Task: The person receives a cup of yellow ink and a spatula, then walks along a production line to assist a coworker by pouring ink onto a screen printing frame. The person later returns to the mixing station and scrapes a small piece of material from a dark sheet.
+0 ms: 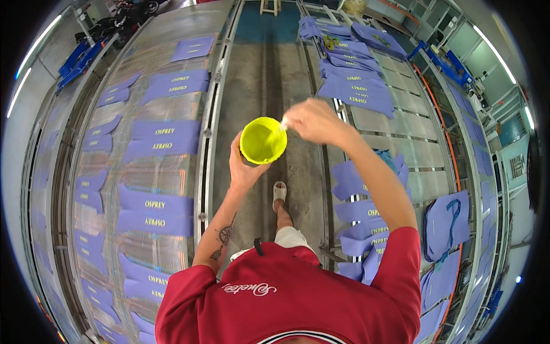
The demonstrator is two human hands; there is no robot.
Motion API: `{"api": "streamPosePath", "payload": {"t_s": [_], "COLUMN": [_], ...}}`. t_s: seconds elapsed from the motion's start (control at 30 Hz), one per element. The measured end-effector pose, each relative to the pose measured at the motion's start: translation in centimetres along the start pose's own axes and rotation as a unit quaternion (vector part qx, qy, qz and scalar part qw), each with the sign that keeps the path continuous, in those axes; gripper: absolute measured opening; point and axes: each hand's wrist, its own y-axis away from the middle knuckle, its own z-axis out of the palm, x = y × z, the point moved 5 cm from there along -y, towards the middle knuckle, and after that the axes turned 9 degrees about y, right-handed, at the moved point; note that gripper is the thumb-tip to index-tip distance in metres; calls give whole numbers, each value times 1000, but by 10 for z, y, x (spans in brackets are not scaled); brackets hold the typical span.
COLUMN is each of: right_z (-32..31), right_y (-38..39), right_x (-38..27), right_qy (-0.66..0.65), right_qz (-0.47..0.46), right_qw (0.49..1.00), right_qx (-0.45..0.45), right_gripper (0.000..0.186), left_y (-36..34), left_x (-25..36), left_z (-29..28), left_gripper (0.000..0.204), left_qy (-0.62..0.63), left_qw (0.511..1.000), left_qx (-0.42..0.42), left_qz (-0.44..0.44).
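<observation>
A bright yellow-green cup [260, 143] with thick paint of the same colour inside is held upright in my left hand [241, 166]. My right hand [307, 120], slightly blurred, grips a pale stick [280, 131] whose lower end dips into the cup. Both hands are raised over the floor between the two long work tables, away from the cloth pieces.
Long tables with purple printed cloth pieces [163, 147] run along my left and right [354, 77], edged by metal rails [217, 92]. A narrow concrete aisle [263, 69] runs ahead, with a small wooden stand [269, 7] at its far end. Blue equipment [79, 66] stands along the walls.
</observation>
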Motion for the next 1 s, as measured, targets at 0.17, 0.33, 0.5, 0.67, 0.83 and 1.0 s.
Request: {"api": "streamPosePath", "payload": {"t_s": [0.17,0.33,0.5,0.67,0.83,1.0], "right_z": [31,11,33,80,131,192], "right_y": [-79,-179,-290,-385,-461,-514], "right_x": [126,245,387,547,702,839], "right_qy": [75,129,188,87,-108,-476], "right_qz": [-117,-252,-230,-7,283,505], "right_qw": [990,959,954,994,942,712], "right_qx": [-13,24,27,-66,-143,-103], "right_gripper": [15,16,11,14,21,21], "left_y": [-147,-299,-437,-579,-727,-857], "left_x": [-84,-130,-204,-312,-402,-470], "left_z": [59,90,112,135,173,228], "left_gripper": [99,102,101,100,98,98], "left_qy": [43,110,68,51,-20,-12], "left_qw": [998,978,975,989,996,998], "left_qx": [-39,-148,-187,-131,-87,-64], "left_qz": [-40,-96,-101,-37,-5,-18]}}
